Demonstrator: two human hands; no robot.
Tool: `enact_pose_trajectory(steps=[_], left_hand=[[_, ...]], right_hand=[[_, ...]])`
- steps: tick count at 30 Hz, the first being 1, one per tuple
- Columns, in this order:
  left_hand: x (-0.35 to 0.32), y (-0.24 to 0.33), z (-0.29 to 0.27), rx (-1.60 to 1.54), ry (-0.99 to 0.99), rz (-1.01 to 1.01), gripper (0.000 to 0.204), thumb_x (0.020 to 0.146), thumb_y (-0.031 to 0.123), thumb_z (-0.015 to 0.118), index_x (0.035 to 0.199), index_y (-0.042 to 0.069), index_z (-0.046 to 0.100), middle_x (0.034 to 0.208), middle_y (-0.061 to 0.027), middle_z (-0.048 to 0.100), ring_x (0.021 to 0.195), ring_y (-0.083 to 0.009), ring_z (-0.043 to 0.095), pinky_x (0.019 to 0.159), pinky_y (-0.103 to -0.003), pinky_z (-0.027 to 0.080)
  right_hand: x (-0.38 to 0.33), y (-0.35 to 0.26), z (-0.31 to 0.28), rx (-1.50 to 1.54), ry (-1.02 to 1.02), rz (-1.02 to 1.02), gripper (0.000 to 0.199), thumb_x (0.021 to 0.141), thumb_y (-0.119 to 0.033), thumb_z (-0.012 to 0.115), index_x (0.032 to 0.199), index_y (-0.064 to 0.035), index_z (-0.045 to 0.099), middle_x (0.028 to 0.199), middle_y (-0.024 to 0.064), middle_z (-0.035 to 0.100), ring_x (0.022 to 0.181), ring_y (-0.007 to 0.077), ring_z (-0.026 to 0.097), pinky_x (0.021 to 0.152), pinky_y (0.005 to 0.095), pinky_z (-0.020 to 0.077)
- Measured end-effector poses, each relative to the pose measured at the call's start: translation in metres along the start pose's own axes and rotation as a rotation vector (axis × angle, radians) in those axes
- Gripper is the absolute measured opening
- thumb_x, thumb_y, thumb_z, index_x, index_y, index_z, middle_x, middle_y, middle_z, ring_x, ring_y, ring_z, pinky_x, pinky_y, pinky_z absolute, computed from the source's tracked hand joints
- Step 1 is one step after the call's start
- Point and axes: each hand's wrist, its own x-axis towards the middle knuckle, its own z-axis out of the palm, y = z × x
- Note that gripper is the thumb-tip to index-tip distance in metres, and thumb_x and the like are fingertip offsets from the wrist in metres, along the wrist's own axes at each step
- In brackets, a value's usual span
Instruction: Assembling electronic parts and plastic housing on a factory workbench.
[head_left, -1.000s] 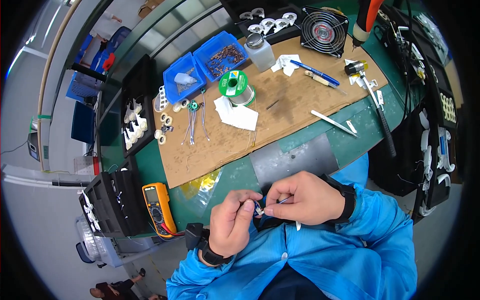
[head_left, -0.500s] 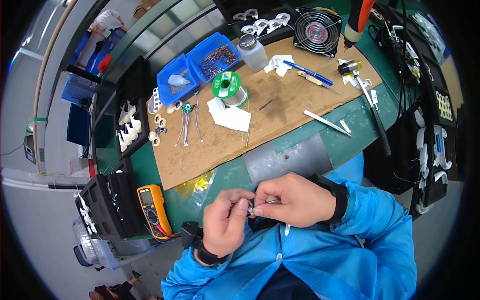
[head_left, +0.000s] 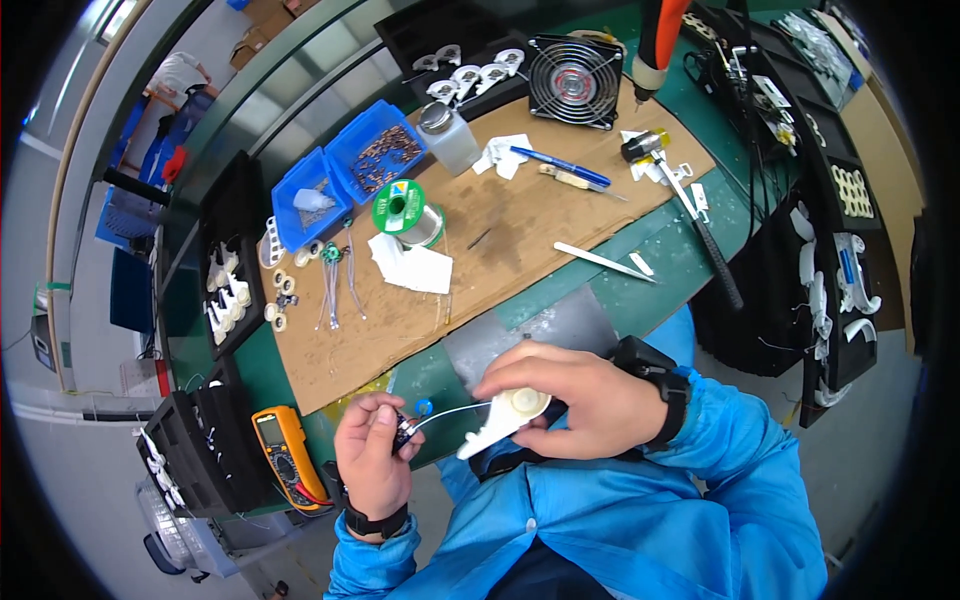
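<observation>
A cream-white plastic housing (head_left: 497, 424) with a round hub and a tapering arm is in my right hand (head_left: 605, 405), its fingers closed round the hub end. My left hand (head_left: 375, 465) pinches a small dark component (head_left: 404, 432) between thumb and fingers. A thin pale wire (head_left: 448, 410) bows from that component to the housing. Both hands are in front of my jacket at the near edge of the green bench. Just beyond the wire shows a small round blue piece (head_left: 424, 408). My right palm hides part of the housing.
On a cardboard sheet (head_left: 350, 345) are a solder spool (head_left: 401, 212), blue bins (head_left: 372, 150), a bottle (head_left: 450, 140), pens and a hammer (head_left: 695, 205). An orange multimeter (head_left: 284, 450) is at left. A fan (head_left: 575, 82) and a hanging screwdriver (head_left: 655, 45) are at the back.
My hands have come apart, the left one moving left with the small component. The white housing now shows in my right hand, with wire spanning the gap. The bench has shifted left in view.
</observation>
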Motion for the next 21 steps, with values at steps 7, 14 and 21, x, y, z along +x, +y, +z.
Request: enact_pose_trajectory(steps=[7,14,21], left_hand=[[-0.002,0.002,-0.002,-0.12,-0.083,0.006,0.015,0.105,0.019,0.057,0.108,0.005,0.056,0.077,-0.0047,0.059,0.057,-0.0088,0.047,0.051,-0.023,0.037],[-0.008,-0.001,0.04,-0.553,-0.485,-0.103,0.022,0.106,0.025,0.057,0.117,0.007,0.052,0.083,-0.0134,0.061,0.066,-0.018,0.052,0.06,-0.034,0.043],[-0.024,-0.016,0.051,0.181,-0.14,0.437,0.023,0.092,-0.01,0.064,0.108,0.001,0.052,0.103,-0.0172,0.065,0.091,-0.0239,0.068,0.086,-0.038,0.057]], right_hand=[[-0.003,-0.003,0.0,-0.168,0.051,0.0,0.055,0.085,-0.017,0.078,0.133,-0.0013,0.056,0.116,0.0179,0.066,0.107,0.036,0.066,0.092,0.0391,0.0539],[-0.005,0.039,0.05,0.816,0.211,-0.002,0.052,0.107,-0.034,0.053,0.144,0.0015,0.04,0.128,0.013,0.061,0.117,0.0194,0.058,0.105,0.0336,0.0427],[-0.01,0.019,0.052,0.939,0.312,0.084,0.053,0.108,-0.043,0.047,0.138,0.0004,0.044,0.094,0.0089,0.057,0.072,0.0138,0.056,0.055,0.0251,0.0422]])
